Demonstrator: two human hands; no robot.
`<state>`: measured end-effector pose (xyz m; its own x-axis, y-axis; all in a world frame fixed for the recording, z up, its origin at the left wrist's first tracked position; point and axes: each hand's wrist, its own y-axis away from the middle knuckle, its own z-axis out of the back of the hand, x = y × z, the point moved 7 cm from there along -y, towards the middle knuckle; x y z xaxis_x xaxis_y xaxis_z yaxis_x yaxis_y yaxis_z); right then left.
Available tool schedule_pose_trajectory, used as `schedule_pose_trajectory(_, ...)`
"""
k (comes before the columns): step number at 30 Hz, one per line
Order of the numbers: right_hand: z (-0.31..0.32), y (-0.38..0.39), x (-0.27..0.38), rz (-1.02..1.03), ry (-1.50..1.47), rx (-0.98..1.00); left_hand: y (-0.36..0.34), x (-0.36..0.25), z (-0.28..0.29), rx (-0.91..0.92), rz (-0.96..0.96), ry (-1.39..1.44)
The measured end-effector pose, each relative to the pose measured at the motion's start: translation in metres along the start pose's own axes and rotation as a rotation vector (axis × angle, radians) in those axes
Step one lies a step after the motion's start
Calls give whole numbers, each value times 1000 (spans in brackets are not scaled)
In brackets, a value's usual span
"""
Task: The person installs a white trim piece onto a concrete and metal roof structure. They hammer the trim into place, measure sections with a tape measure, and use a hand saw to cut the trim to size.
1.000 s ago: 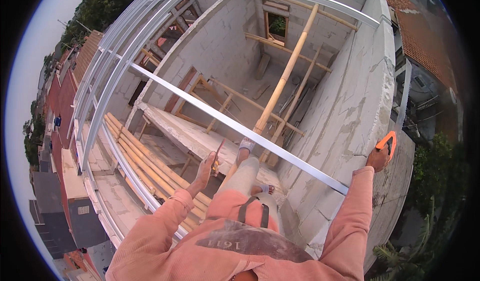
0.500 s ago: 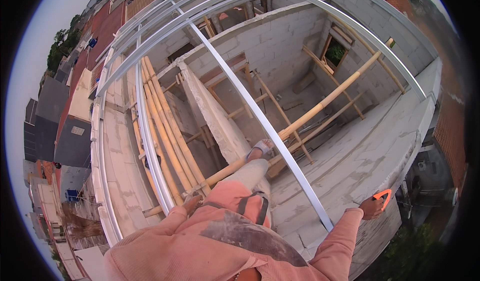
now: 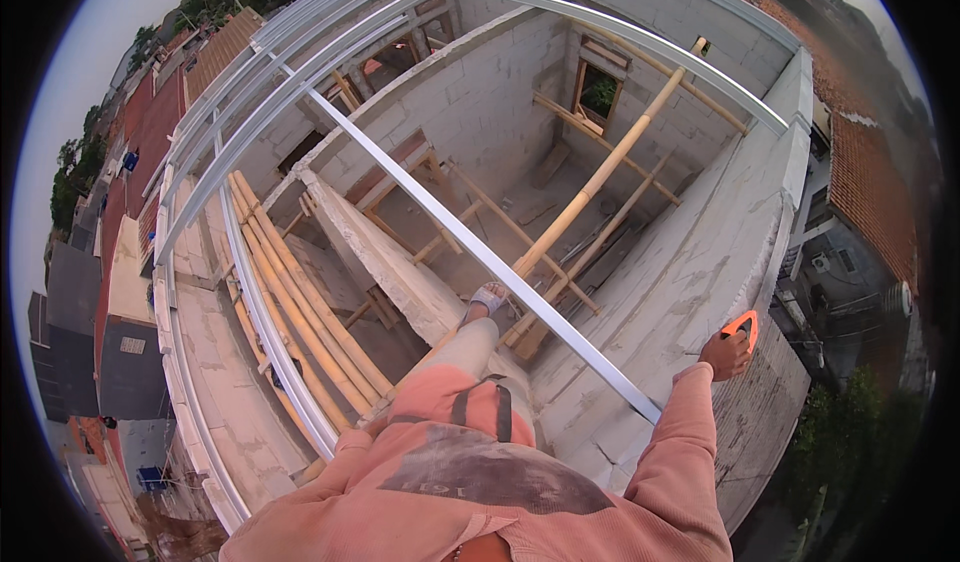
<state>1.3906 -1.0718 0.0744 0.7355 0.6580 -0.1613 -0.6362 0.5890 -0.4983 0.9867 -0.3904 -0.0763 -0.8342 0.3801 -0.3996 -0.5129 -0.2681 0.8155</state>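
My right hand (image 3: 727, 356) is closed around a tool with an orange loop handle (image 3: 744, 328), out beside the top of the grey block wall (image 3: 735, 292). Its working end cannot be made out. On the left, the pink sleeve of my left arm (image 3: 335, 472) reaches down by the metal channel and bamboo poles; the fingers there are hidden by my clothing. A silvery metal beam (image 3: 480, 252) slants across in front of me, its near end close to my right forearm. My sandalled foot (image 3: 488, 300) is beyond it, by a bamboo pole.
Several bamboo poles (image 3: 300, 297) lie side by side on the left, next to a metal channel (image 3: 262, 297). Below is a deep, unroofed room with a concrete floor (image 3: 530, 202) and wooden props. The outer wall drops to trees (image 3: 850, 442) and a tiled roof (image 3: 880, 212).
The view has swung, so the building sits further left and lower rooftops show more at right. My right hand has moved up and left in view with the orange-handled tool; my left hand has gone from sight.
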Motion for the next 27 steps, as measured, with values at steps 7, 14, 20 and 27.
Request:
schedule_pose_trajectory(7, 10, 2, 3, 10, -21, 28, -12, 29, -1, -124, 74, 125)
schedule_pose_trajectory(14, 1, 3, 8, 24, 14, 92, -29, 26, 13, -160, 54, 144)
schedule_pose_trajectory(20, -2, 3, 4, -1, -100, -38, -28, -22, 35, -140, -56, 166)
schedule_pose_trajectory(27, -4, -1, 0, -58, -110, -55, -58, -27, 63, -128, -50, -150)
